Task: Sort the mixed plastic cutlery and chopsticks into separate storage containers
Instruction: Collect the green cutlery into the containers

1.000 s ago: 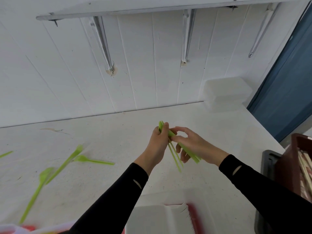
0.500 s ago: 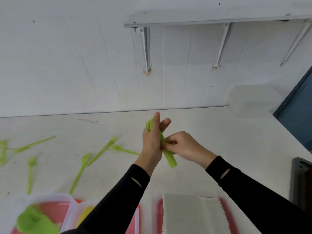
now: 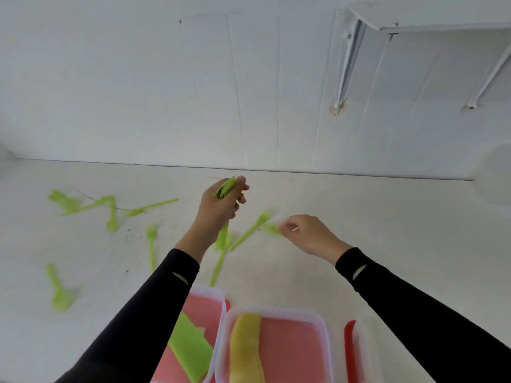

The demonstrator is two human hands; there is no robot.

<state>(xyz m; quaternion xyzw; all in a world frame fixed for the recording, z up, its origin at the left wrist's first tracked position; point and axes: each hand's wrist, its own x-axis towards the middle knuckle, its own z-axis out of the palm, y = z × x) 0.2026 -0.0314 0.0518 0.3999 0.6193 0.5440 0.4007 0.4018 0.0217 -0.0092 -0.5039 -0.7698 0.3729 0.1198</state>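
Observation:
My left hand (image 3: 219, 208) grips a bundle of green plastic cutlery (image 3: 225, 186) upright above the white table (image 3: 387, 222). Its lower ends stick out below the fist. My right hand (image 3: 309, 234) is low over the table to the right, and its fingertips pinch the end of a green piece (image 3: 272, 228) lying there. A green fork (image 3: 249, 230) lies just left of it. Several more green pieces (image 3: 110, 211) are scattered at the left. Three clear containers with red bottoms stand at the near edge: one (image 3: 206, 305) with green items, one (image 3: 293, 344) with yellow items.
The third container (image 3: 356, 352) sits at the lower right, mostly cut off. A white wall rises behind the table, with a shelf bracket (image 3: 348, 64) at the upper right. A pale blurred box (image 3: 495, 178) stands at the far right.
The view has swung left and down. My right hand has let go of the bundle and dropped to the table, taking hold of a loose green piece. My left hand still grips the bundle.

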